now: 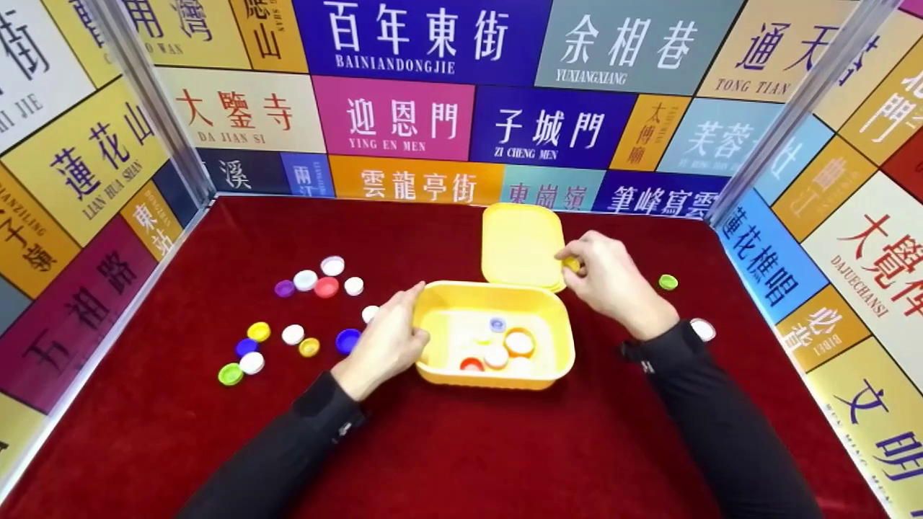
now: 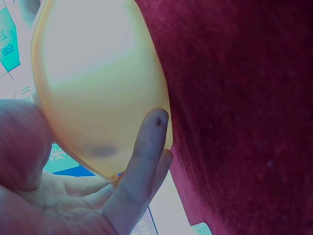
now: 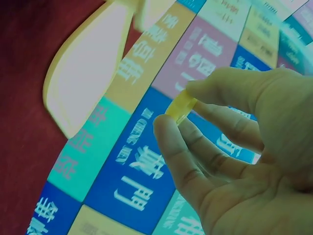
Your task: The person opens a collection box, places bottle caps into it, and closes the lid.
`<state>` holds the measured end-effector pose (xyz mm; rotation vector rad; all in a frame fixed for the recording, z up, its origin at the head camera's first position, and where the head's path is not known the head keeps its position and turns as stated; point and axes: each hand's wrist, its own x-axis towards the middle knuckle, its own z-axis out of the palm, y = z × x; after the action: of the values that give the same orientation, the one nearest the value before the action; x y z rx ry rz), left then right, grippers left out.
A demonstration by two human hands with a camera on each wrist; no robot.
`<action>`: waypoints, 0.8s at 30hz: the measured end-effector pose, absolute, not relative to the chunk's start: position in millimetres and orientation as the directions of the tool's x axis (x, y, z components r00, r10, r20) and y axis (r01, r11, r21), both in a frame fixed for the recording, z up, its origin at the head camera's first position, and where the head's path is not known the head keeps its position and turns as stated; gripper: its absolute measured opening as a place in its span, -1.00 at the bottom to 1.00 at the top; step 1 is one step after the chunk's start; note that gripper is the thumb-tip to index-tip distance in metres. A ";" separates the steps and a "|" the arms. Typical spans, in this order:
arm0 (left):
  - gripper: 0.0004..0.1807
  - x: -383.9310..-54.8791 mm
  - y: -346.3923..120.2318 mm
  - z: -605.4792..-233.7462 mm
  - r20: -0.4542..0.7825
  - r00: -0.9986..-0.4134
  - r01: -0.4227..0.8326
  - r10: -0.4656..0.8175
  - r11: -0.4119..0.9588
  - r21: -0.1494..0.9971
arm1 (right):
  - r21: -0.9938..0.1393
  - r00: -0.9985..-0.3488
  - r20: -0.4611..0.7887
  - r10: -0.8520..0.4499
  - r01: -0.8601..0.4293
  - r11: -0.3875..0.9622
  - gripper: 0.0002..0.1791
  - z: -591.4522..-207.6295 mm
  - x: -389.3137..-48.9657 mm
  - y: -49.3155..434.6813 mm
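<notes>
I have the right hand [image 1: 609, 277] pinching a yellow cap [image 3: 181, 105] between thumb and fingertip, just beside the right edge of a flat yellow lid [image 1: 520, 245]. My left hand [image 1: 386, 335] grips the left end of the yellow box [image 1: 497, 380], its fingers [image 2: 149, 134] pressed against the outer wall. The box stands upright on the red-covered table [image 1: 461, 454], nearer to me than the lid. Inside it I make out a red cap [image 1: 472, 365], a grey-blue cap [image 1: 497, 324] and an orange-rimmed cap [image 1: 519, 342], among others washed out by glare. To the left I see scattered caps, with a purple cap [image 1: 284, 288] farther back and a dark blue cap [image 1: 347, 341] near the left hand. A green cap [image 1: 668, 282] lies beyond my right wrist.
</notes>
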<state>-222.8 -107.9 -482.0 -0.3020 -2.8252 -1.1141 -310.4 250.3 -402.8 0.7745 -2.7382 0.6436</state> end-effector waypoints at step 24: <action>-0.10 -222.6 -106.3 -480.6 0.117 -0.984 0.179 0.135 0.718 0.673 | -0.250 -0.726 0.138 -0.673 -0.683 0.686 -0.82 -423.5 -250.7 226.8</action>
<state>-222.6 -106.3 -480.6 -0.2614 -2.8567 -1.1283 -250.7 226.8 -423.5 1.1478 -2.8522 0.4445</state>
